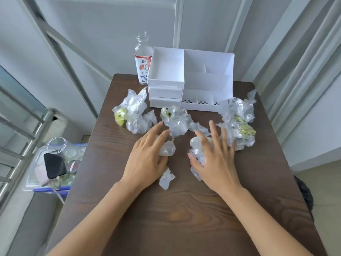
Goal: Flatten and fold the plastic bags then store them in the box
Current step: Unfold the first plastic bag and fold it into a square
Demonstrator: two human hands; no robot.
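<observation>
Left hand (145, 160): fingers spread, pressing crumpled clear bag (167, 149) on brown table (184, 209). Right hand (216, 161): fingers splayed flat over the same bag, or possibly a second. Other crumpled bags (175, 121) lie just before white box (166, 85) at the table's rear.

Both bare forearms reach forward from the lower corners and draw in toward the middle, the left forearm (92, 218) and the right forearm (267, 218) at much the same slant. The left hand (147, 159) lies palm down, its fingers (156, 130) straight and pointing ahead, close together. The right hand (215, 163) is palm down too, its fingers (212, 130) straight but fanned wider, with each thumb turned inward toward the other hand
</observation>
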